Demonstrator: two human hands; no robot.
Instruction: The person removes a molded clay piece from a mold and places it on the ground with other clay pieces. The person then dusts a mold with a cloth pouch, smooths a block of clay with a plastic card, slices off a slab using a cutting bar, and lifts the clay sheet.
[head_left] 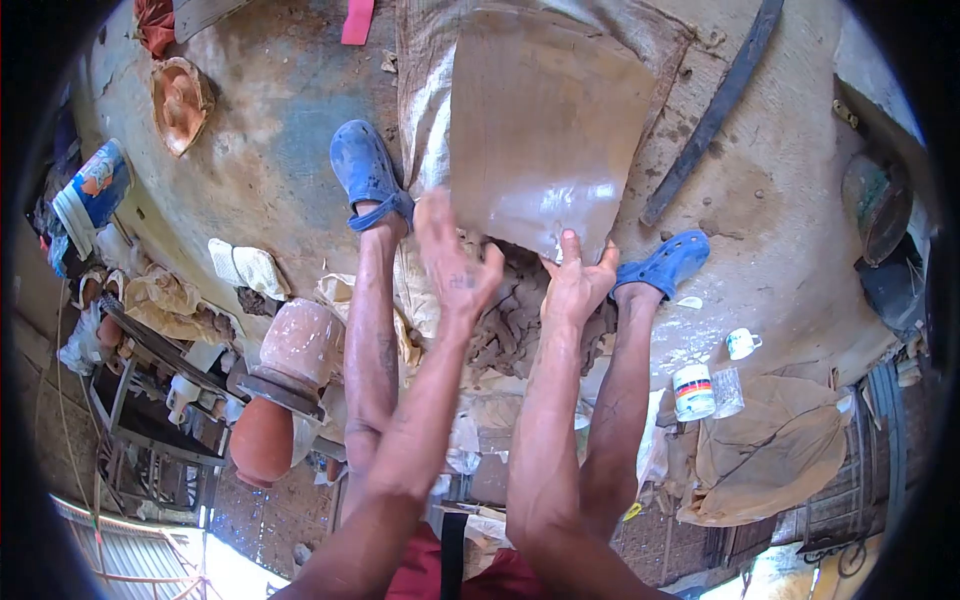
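Note:
A wide, flat, brown clay slab (545,120) with a wet shine near its lower edge lies in front of me on a pale sack cloth (425,90). My right hand (578,285) grips the slab's near edge, its thumb on the upper face and the other fingers partly hidden. Beside the slab's lower left corner, my left hand (458,265) is raised with thumb and fingers apart, slightly blurred by motion, holding nothing. Below the slab, between my legs, sits a heap of dark torn clay (510,325).
My blue clogs (365,170) flank the slab. A long dark strip (715,110) lies to the right. At lower right are a paint tub (693,390) and a cup (742,344). Clay pots (262,440) stand at left near a white cloth (247,268).

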